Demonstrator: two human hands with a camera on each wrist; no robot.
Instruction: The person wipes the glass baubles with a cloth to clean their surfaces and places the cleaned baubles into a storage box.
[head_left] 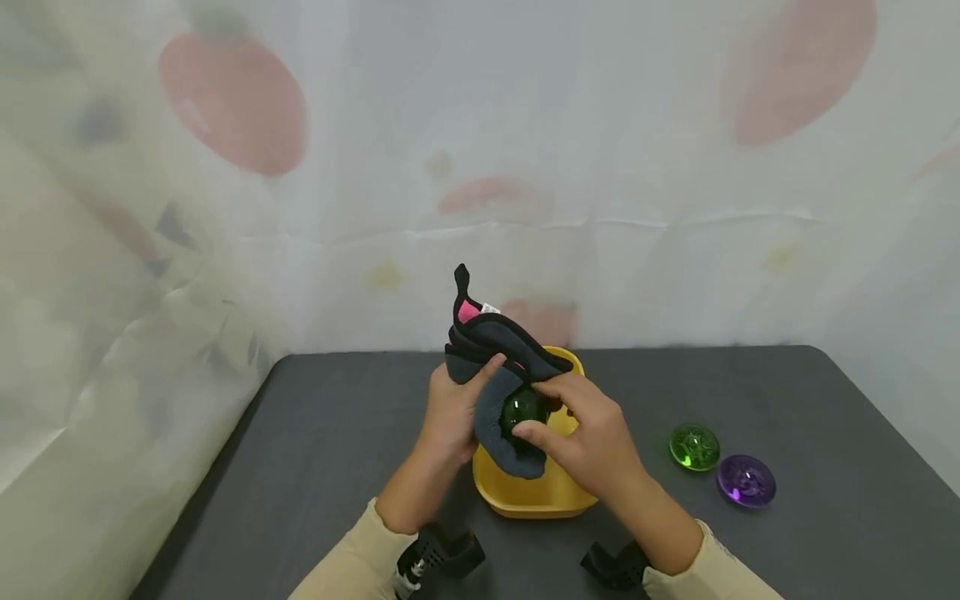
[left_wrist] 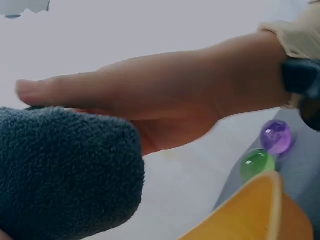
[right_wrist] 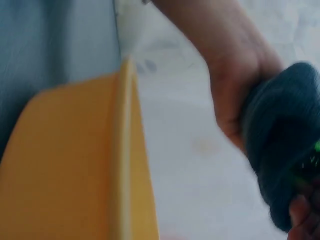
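On the left, the person's left hand [head_left: 450, 412] is raised over the dark bench [head_left: 322, 450], its fingers [head_left: 487, 367] curled round a dark grey fleece cloth [head_left: 495, 350] with black edging and a pink patch near its upturned tip. The cloth hangs just above a yellow bowl [head_left: 525, 496] standing on the bench. Against the lower fold of the cloth sits a dark green ball [head_left: 522, 408], pressed into the fleece. The right hand [head_left: 592, 437] meets it there: thumb and fingers [head_left: 536, 432] are bent around the ball, pinching it together with the cloth. Further right, well apart from the bowl, a bright green ball [head_left: 694, 447] lies on the bench, and a purple ball [head_left: 746, 481] lies just beside it.
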